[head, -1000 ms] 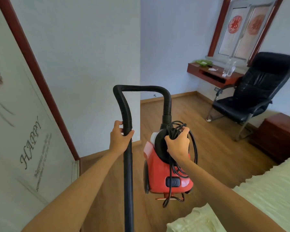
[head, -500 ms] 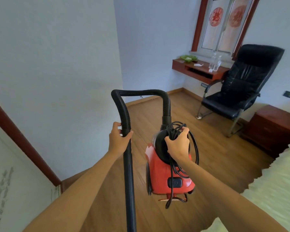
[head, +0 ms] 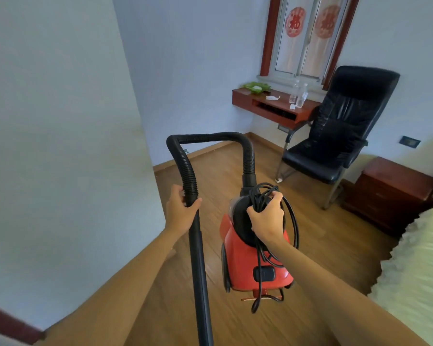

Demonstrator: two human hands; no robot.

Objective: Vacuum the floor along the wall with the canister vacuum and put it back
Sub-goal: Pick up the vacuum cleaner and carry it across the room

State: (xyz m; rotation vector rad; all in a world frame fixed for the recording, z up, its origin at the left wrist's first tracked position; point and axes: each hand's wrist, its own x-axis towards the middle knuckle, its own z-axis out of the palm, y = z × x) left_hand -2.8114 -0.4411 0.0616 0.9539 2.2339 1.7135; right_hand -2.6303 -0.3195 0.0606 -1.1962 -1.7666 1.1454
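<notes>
Left hand (head: 181,211) grips the ribbed black plastic hose (head: 189,178) beside the glossy red canister vacuum (head: 243,260). Right hand (head: 266,221) clutches the looped black cord (head: 291,221) on top.

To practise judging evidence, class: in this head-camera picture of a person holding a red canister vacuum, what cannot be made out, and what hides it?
Head view:
Lower end of the black rigid wand: cut off by the bottom edge.
Grip point atop the red canister vacuum: covered by the right hand and the coiled black power cord.
Green item on the red-brown wall shelf: too small to identify.
</notes>
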